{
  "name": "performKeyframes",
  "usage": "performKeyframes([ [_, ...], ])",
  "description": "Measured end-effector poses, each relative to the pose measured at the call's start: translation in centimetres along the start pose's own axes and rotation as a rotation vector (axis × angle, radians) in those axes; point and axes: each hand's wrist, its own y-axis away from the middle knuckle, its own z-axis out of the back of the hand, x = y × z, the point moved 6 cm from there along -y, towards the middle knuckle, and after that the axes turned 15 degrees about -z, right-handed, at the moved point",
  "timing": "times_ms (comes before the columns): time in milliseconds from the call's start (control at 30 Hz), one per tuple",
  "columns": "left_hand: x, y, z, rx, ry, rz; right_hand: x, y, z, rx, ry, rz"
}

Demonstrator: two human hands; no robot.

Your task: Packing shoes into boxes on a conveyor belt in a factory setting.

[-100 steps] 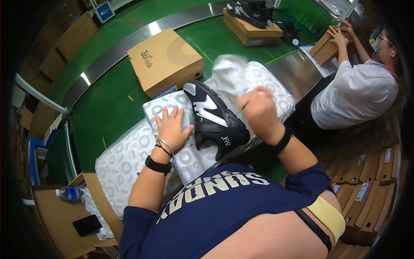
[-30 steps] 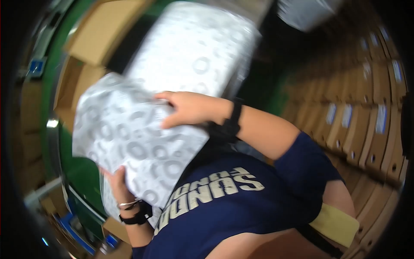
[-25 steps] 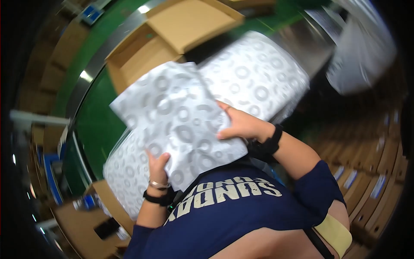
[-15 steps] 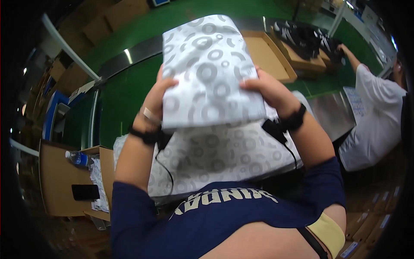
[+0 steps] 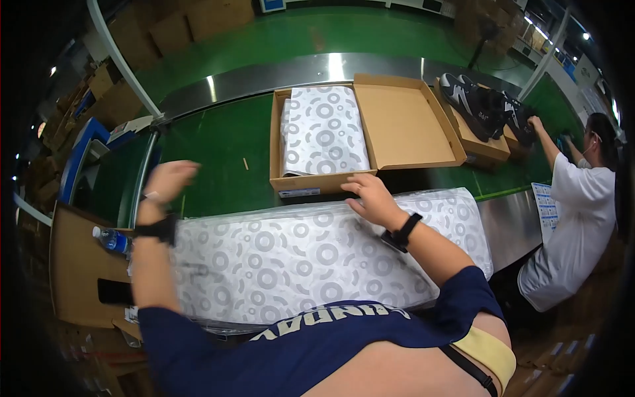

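On the green belt (image 5: 218,159) sits an open brown box (image 5: 360,132); a bundle wrapped in white paper with grey rings (image 5: 324,129) lies in its left half; its lid lies flat and bare; the right hand (image 5: 372,196) rests open by the box; the left hand (image 5: 169,182) hangs open, holding nothing, above a paper stack (image 5: 297,258).

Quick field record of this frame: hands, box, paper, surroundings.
left hand: raised, blurred, holding nothing
right hand: open, on the near edge of the paper stack
shoe box: open on the green belt, lid flat to its right
wrapped bundle: lies in the box's left half
co-worker: at right, reaching to another box with black shoes
water bottle: far left
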Motion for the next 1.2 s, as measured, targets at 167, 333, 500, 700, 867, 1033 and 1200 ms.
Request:
performKeyframes([
  [167, 26.0, 23.5, 17.1, 0.011, -1.031, 0.504, -3.3, 3.8, -0.7, 0.107, -0.227, -0.341],
  [333, 30.3, 26.8, 12.4, 0.132, -1.002, 0.633, -8.5, 5.6, -1.8, 0.074, -0.633, -0.773],
  [500, 17.7, 21.7, 11.5, -0.144, -0.976, 0.766, -9.6, 7.7, -0.2, 0.066, -0.564, -0.820],
  [700, 23.3, 26.6, 17.7, -0.365, -0.946, 0.928, -10.9, 9.1, 1.5, 0.001, -0.578, -0.783],
  [867, 13.4, 15.8, 12.2, -0.178, -0.998, 0.928, -11.8, 11.0, 4.4, -0.005, -0.388, -0.835],
  [1033, 0.4, 0.6, 2.6, -0.547, -0.015, -0.014, -11.7, 6.7, 3.4, 0.085, 0.043, -0.525],
  [1200, 5.0, -4.9, -14.6, -0.055, -0.094, 0.130, -8.6, -1.3, 4.4, 0.142, 0.190, -0.555],
])
